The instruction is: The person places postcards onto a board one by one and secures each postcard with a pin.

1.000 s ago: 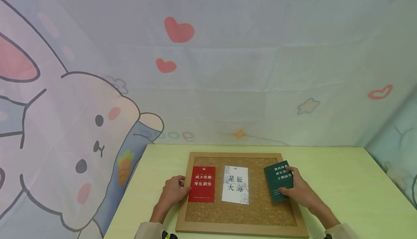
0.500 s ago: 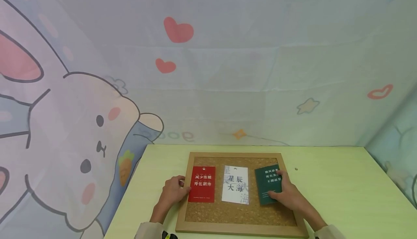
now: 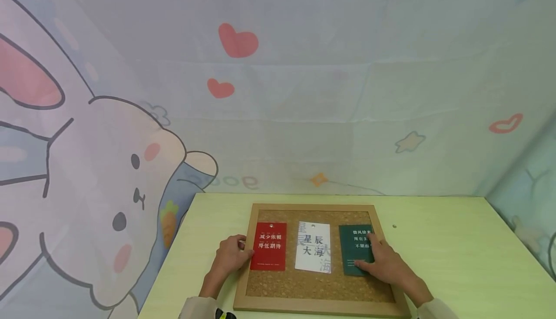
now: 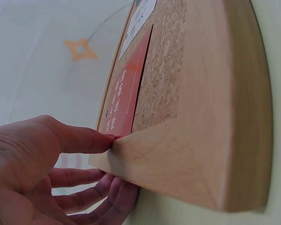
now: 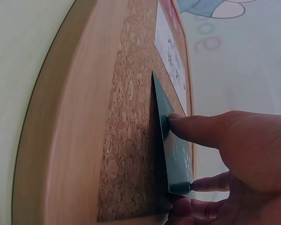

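Observation:
A wood-framed cork board (image 3: pixel 321 285) lies on the table, with a red card (image 3: pixel 269 254) at its left and a white card (image 3: pixel 312 261) in its middle. My left hand (image 3: pixel 232 256) grips the board's left side, thumb on top of the frame and fingers against its outer side. With my right hand (image 3: pixel 391 263) I hold a dark green card (image 3: pixel 352 242) over the board's right part. The thumb lies on the card's face and other fingers are at its edge, some hidden. In the right wrist view the card's near edge stands off the cork.
A small pin-like dot (image 3: pixel 394 226) lies on the pale yellow table (image 3: pixel 460 251) to the right of the board. Small round pin heads show at the tops of the red and white cards. A printed cloth (image 3: pixel 304 92) hangs behind the table.
My right hand has carried the green card leftward from the frame's right edge onto the board and turned it nearly straight. The pin-like dot has come into sight. My left hand stays put.

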Demonstrator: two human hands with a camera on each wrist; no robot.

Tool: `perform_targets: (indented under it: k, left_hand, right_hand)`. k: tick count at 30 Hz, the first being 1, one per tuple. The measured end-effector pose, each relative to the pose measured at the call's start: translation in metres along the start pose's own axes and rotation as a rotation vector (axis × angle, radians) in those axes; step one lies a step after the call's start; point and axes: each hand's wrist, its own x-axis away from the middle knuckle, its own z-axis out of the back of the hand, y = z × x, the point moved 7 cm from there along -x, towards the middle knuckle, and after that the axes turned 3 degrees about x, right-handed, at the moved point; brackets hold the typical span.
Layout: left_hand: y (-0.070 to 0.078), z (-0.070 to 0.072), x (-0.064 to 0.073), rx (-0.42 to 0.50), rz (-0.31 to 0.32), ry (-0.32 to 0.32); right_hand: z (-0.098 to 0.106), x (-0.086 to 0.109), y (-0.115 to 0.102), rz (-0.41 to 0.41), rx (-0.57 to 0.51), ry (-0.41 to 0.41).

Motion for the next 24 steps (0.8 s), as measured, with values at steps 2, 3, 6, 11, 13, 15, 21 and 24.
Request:
perform_targets:
  k: [2, 3, 6, 11, 13, 15, 21, 24]
  left_hand:
    - [0.0002, -0.0002, 0.0002, 0.000, -0.004, 0.001]
    - [0.0002, -0.0003, 0.0004, 0.002, -0.003, 0.001]
    - [0.0006, -0.0002, 0.0010, 0.003, 0.000, 0.001]
    - [0.0008, 0.0001, 0.0010, -0.007, -0.003, 0.002]
    - [0.0008, 0.0001, 0.0010, -0.012, -0.006, 0.004]
    - [0.0011, 0.0002, 0.0014, -0.014, -0.009, 0.005]
    - [0.0027, 0.0001, 0.0022, -0.019, -0.012, 0.002]
    - [0.0034, 0.0000, 0.0027, -0.029, -0.002, -0.004]
  right_hand:
    - [0.0008, 0.0005, -0.0005, -0.010, 0.020, -0.001]
    - [0.0009, 0.0008, -0.0004, -0.015, 0.030, -0.003]
    - [0.0004, 0.0001, 0.0007, -0.027, 0.055, -0.008]
    - [-0.0007, -0.0020, 0.0014, -0.024, 0.086, -0.008]
    - [-0.0012, -0.0023, 0.0015, -0.018, 0.100, -0.008]
    - [-0.0019, -0.0024, 0.0016, -0.009, 0.119, -0.007]
    - [-0.0037, -0.0042, 0.0003, -0.006, 0.193, 0.000]
    - [-0.0040, -0.0056, -0.0007, -0.015, 0.216, 0.001]
